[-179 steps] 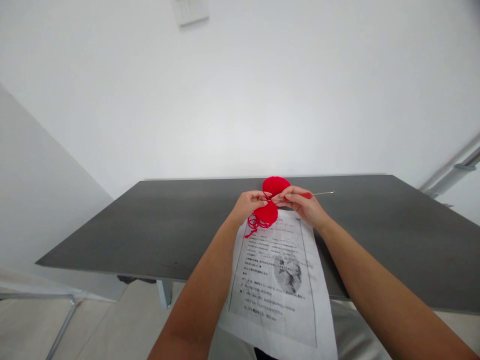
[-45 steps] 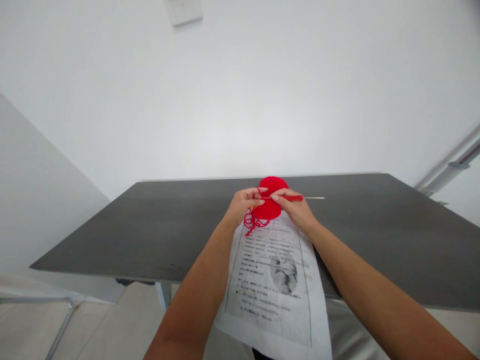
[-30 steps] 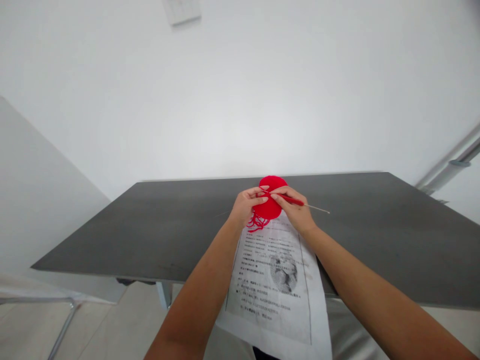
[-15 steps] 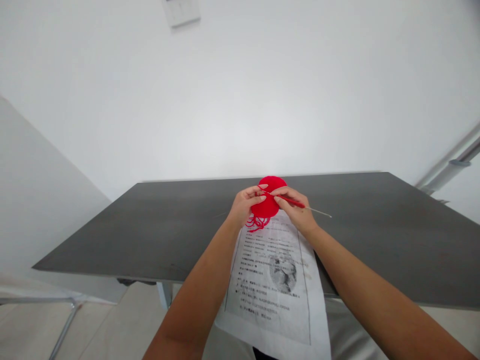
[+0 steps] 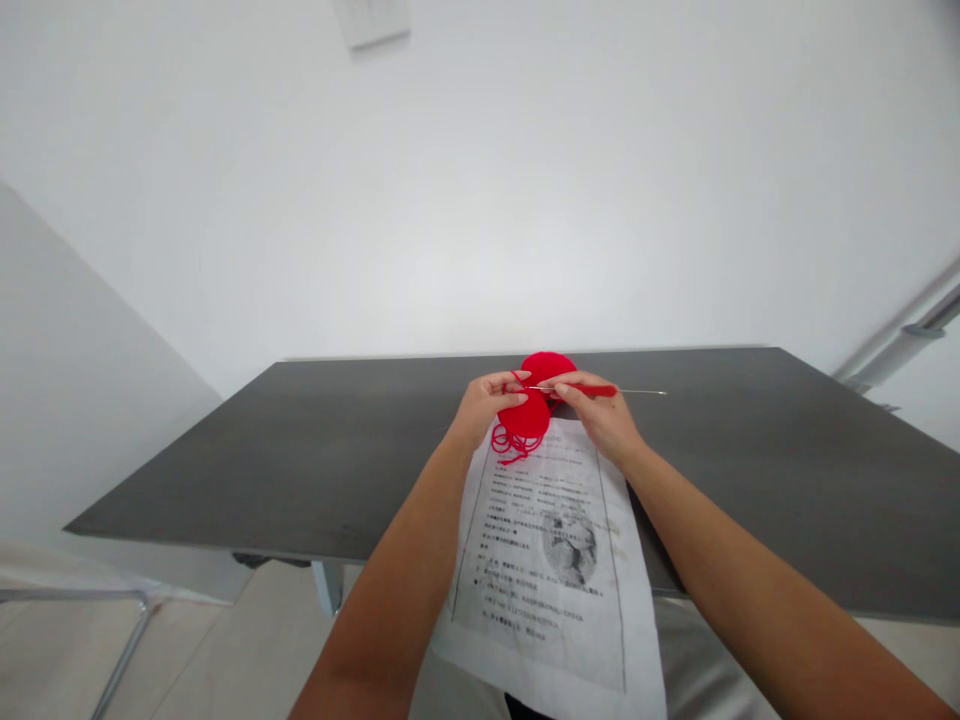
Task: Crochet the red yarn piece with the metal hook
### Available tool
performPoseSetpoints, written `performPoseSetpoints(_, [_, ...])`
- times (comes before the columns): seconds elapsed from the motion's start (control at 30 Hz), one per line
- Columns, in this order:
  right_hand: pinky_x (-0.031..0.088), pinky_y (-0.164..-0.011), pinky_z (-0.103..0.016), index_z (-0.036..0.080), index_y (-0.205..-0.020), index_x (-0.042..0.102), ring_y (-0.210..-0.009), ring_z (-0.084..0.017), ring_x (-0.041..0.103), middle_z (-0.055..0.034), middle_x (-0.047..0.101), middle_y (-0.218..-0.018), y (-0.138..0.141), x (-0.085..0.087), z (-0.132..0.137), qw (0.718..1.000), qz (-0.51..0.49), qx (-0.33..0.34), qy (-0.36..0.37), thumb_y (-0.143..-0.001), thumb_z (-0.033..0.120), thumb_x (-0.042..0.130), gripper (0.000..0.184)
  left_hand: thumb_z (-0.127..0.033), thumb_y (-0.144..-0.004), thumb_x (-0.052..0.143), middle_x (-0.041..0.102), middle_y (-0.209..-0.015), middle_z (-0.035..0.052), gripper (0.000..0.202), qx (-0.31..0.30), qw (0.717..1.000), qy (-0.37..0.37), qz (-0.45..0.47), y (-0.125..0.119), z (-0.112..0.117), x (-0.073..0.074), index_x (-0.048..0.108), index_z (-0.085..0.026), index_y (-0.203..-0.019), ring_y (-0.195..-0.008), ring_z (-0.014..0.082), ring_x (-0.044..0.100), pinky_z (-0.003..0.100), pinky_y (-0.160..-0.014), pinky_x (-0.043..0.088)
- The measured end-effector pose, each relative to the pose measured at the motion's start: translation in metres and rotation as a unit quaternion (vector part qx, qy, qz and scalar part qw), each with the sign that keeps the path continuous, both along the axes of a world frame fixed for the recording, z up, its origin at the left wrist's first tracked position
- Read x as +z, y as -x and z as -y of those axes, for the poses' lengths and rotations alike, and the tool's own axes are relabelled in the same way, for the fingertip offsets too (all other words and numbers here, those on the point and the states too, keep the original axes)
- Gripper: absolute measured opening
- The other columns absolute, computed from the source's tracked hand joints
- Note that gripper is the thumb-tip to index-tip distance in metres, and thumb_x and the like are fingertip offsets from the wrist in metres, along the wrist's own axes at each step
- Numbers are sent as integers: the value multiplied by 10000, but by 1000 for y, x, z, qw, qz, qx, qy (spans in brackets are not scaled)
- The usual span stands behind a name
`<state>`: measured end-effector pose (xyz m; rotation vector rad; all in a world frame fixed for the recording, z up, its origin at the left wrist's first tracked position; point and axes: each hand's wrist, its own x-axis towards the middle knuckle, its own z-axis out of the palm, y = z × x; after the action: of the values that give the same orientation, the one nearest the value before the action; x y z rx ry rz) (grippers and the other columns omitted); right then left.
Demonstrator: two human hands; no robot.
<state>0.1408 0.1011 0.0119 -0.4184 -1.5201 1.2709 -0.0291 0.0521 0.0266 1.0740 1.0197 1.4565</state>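
My left hand (image 5: 484,405) pinches a round red crochet piece (image 5: 531,416) with loose red yarn loops (image 5: 508,446) hanging below it. My right hand (image 5: 604,415) grips a crochet hook (image 5: 600,391) with a red handle; its metal shaft lies level, and one end points left into the piece. A red yarn ball (image 5: 550,364) lies on the table just behind both hands. Both hands hover over the far end of a printed instruction sheet (image 5: 551,550).
The dark grey table (image 5: 300,450) runs wide left and right, backed by a white wall. The printed sheet overhangs the table's near edge onto my lap. A metal chair frame (image 5: 112,640) stands at the lower left on the floor.
My right hand has raised the hook from a downward slant to level. The crochet piece has shifted slightly lower in my left hand, so more of the yarn ball behind shows.
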Motion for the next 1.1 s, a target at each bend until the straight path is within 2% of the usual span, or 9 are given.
performPoseSetpoints(0.23, [501,-866,-375,242,-828,744,-906,-214,663,-36,744,-904,-2,7,5,996,83,-13,-31,-727,376,726,169,-190,-492,804,662,-714,16,442,-20,1000,12,-3,-2,3,4,718,-134,-921,-652,122,584,258,-669,436])
performPoseSetpoints(0.5, [513,-828,-364,233,-787,735,-831,-201,662,-30,738,-833,-3,9,6,995,89,-41,-20,-735,389,714,165,-193,-508,797,651,-695,8,421,-16,999,11,-31,-3,4,5,718,-140,-918,-646,119,577,257,-663,431])
performPoseSetpoints(0.9, [555,-811,-363,193,-789,676,-790,-180,686,-44,728,-836,-5,3,-1,996,28,57,60,-745,415,715,230,-184,-508,777,679,-713,27,368,2,998,14,-58,-2,5,5,732,-137,-871,-636,124,583,259,-659,441])
performPoseSetpoints(1.1, [558,-812,-378,187,-773,663,-776,-186,687,-49,728,-829,-8,8,0,996,44,64,52,-734,431,720,254,-180,-515,766,669,-703,22,355,7,997,16,-72,-2,6,5,730,-133,-865,-620,113,569,248,-641,432])
